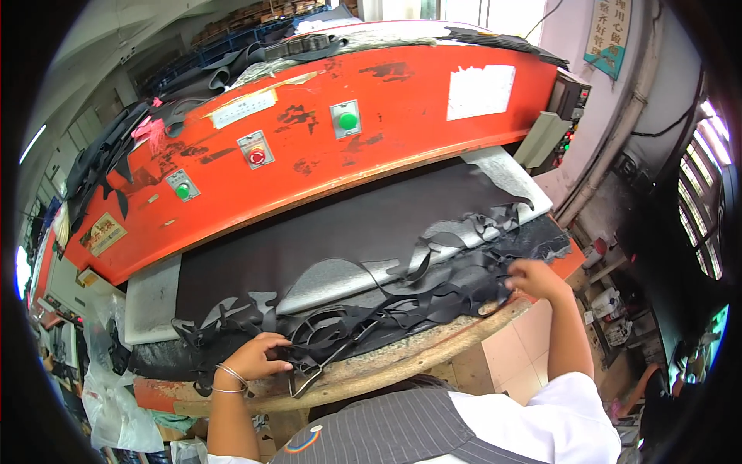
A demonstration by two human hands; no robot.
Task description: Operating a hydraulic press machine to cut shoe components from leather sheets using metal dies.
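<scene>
Black offcuts stretch left to right, right end angling away. Left hand: thumb, fingers slightly parted. Right hand: fingers curled near right end, grip unclear.

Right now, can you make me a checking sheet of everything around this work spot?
Surface: pale board, behind a worn wooden edge.
Job's things: dark sheet on the board, its front edge raggedly cut; bent metal piece near the left hand.
Clutter: tangled dark scraps along the front.
Hands: left, thumb and fingers apart; right hand at the scraps, grip unclear.
Cables: a dark cable at upper right.
Surroundings: orange machine behind; clear plastic bag, lower left.
</scene>
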